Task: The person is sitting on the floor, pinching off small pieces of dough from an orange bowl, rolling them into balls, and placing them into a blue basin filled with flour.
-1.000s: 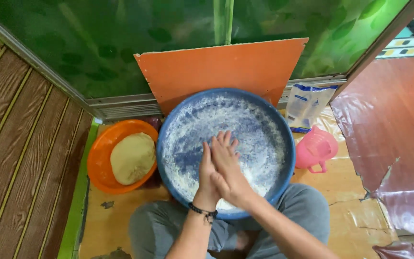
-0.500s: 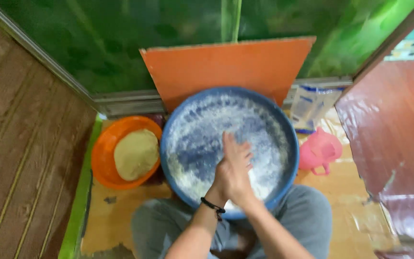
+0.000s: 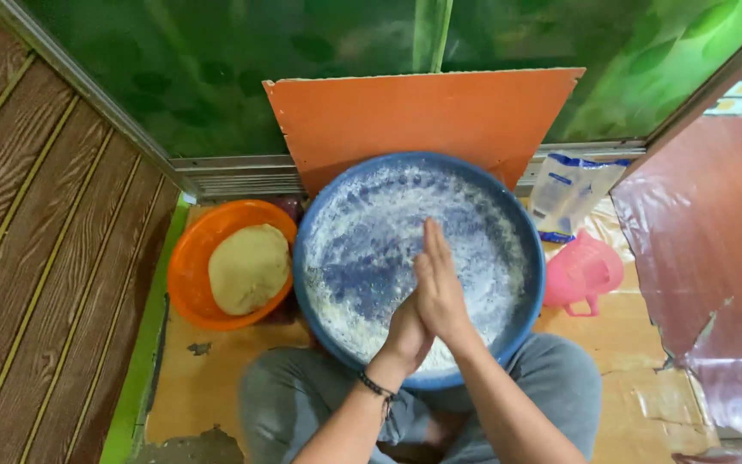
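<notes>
Pressing palms together | left hand [image 3: 407, 331], right hand [image 3: 440, 288] | above floured blue basin [image 3: 345, 258]

I see both hands, left hand [image 3: 407, 331] and right hand [image 3: 440, 288], pressed palm to palm over floury blue basin [image 3: 337, 258]; dough ball [image 3: 249, 268] in orange bowl [image 3: 189, 275] beside it

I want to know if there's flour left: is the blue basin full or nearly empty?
Nearly empty. The blue basin holds only a thin white dusting, with blue bottom showing through. Both hands are pressed together above it.
</notes>
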